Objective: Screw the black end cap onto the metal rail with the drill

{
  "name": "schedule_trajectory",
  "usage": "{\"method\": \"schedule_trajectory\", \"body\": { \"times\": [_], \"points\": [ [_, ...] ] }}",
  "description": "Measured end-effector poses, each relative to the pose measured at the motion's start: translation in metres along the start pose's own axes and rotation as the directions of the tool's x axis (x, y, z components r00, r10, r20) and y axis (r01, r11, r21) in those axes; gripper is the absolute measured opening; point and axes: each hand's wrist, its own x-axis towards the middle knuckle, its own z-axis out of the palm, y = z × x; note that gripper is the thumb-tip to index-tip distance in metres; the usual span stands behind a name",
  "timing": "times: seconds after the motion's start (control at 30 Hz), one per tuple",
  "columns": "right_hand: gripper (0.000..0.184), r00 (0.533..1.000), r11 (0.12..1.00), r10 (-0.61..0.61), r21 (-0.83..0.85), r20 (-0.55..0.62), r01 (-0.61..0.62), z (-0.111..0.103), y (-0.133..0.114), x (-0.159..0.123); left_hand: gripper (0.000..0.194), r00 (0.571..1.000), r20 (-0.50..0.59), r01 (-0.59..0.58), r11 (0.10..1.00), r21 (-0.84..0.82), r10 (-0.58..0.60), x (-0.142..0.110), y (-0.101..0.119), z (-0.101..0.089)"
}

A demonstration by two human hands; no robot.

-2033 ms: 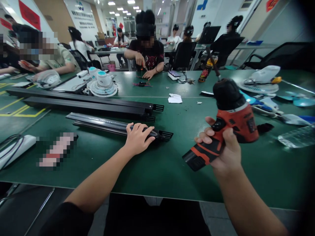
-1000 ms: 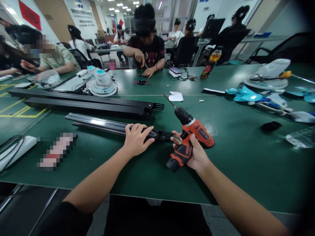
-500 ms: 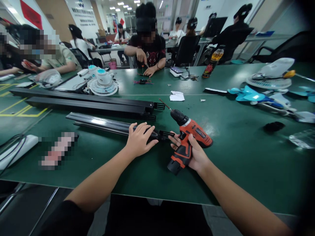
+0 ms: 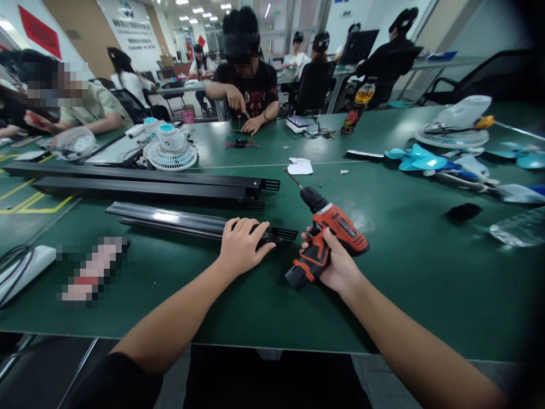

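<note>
My left hand (image 4: 239, 249) lies over the right end of a glossy black bar (image 4: 172, 218), its fingers curled around the far side. Slotted prongs (image 4: 284, 234) stick out of the bar just right of that hand. In my right hand (image 4: 340, 266) is an orange and black cordless drill (image 4: 339, 226), gripped by the handle. The drill's long thin bit (image 4: 293, 178) points up and to the left, apart from the bar. Whether a finger presses the trigger I cannot tell.
Two longer black bars (image 4: 145, 187) lie behind. Fan parts (image 4: 172, 149) stand at the back left, blue fan blades (image 4: 419, 159) at right. White paper (image 4: 300, 166) lies beyond the drill. A co-worker (image 4: 244, 85) works across the green table (image 4: 238, 312).
My left hand's fingers have gone from spread to curled over the bar. My right hand has closed its fingers around the drill's handle and tilted the drill slightly. The view has shifted a little.
</note>
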Motion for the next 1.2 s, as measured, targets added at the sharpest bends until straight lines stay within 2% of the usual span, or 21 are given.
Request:
{"method": "schedule_trajectory", "body": {
  "times": [0.17, 0.47, 0.63, 0.8, 1.0, 1.2],
  "points": [
    [0.038, 0.999, 0.999, 0.04, 0.032, 0.006, -0.04, 0.002, -0.001, 0.001, 0.047, 0.999, 0.034, 0.023, 1.0, -0.007, -0.023, -0.001, -0.001, 0.002],
    [0.036, 0.995, 0.995, 0.096, 0.022, 0.021, -0.096, -0.004, -0.006, 0.003, 0.044, 0.999, 0.029, 0.027, 0.998, 0.061, -0.029, 0.001, -0.006, 0.003],
    [0.039, 0.998, 0.999, 0.054, -0.001, 0.038, -0.054, -0.007, -0.012, 0.002, 0.043, 0.999, 0.035, 0.034, 0.997, 0.07, -0.037, 0.0, -0.01, 0.003],
    [0.048, 0.997, 0.997, -0.048, -0.064, 0.057, 0.052, -0.007, -0.021, -0.003, 0.045, 0.999, 0.032, 0.038, 0.998, 0.054, -0.04, 0.0, -0.011, 0.003],
    [0.043, 0.998, 0.983, -0.017, -0.18, 0.062, 0.028, -0.011, -0.027, -0.006, 0.044, 0.999, 0.019, 0.046, 0.998, 0.034, -0.046, -0.001, -0.012, 0.004],
    [0.049, 0.998, 0.993, -0.061, -0.103, 0.026, 0.064, -0.003, -0.03, -0.007, 0.044, 1.0, -0.006, 0.016, 0.999, 0.036, -0.016, -0.001, -0.013, 0.005]
  ]
}}
